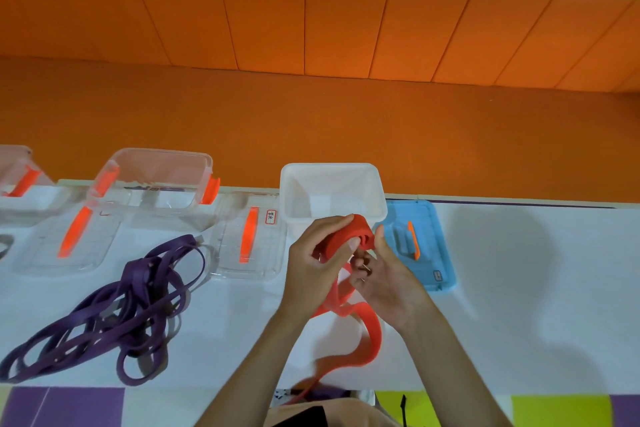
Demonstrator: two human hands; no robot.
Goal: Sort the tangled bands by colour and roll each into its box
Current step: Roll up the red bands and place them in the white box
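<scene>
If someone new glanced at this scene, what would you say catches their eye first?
The left hand and right hand hold a partly rolled red band at centre, just before the white box. Left of them, a tangle of purple bands sprawls on the white table.

I see left hand (311,262) and right hand (386,276) both gripping a part-rolled red band (349,229), just in front of the white box (332,180). Its loose tail runs off the counter (519,305) near edge. Purple bands (114,308) lie tangled at left, beside a clear lid (265,253). Blue lid (427,253) sits right of the box.
</scene>
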